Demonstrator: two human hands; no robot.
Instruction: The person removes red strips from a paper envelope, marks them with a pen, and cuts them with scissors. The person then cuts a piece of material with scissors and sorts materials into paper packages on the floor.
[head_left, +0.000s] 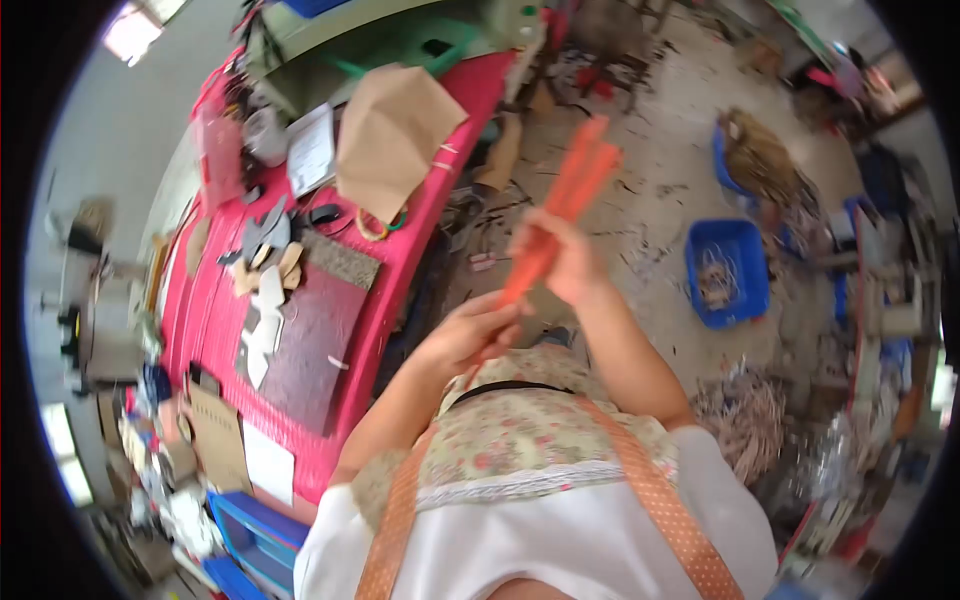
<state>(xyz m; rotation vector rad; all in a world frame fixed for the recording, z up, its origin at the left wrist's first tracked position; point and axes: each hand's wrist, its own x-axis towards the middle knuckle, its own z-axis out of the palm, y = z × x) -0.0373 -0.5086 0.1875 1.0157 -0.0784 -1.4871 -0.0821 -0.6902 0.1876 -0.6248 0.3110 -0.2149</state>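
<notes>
A bundle of orange-red strips point(583, 170), blurred by motion, runs slantwise between my two hands in front of my apron. My right hand point(565, 258) is closed round its middle, and the upper ends fan out beyond it. Lower down, my left hand point(472, 335) grips the narrower end of the same bundle, with a thin tip showing below the fingers. Both hands are above the floor, to the right of the pink-covered table point(400, 290). What material the strips are made of cannot be made out.
On the table lie a dark board point(315, 350), white and grey cut pieces point(265, 325), brown paper point(390, 140) and a white sheet point(312, 150). A blue basket point(728, 272) stands on the littered floor at right, near a pile of pale strips point(742, 420).
</notes>
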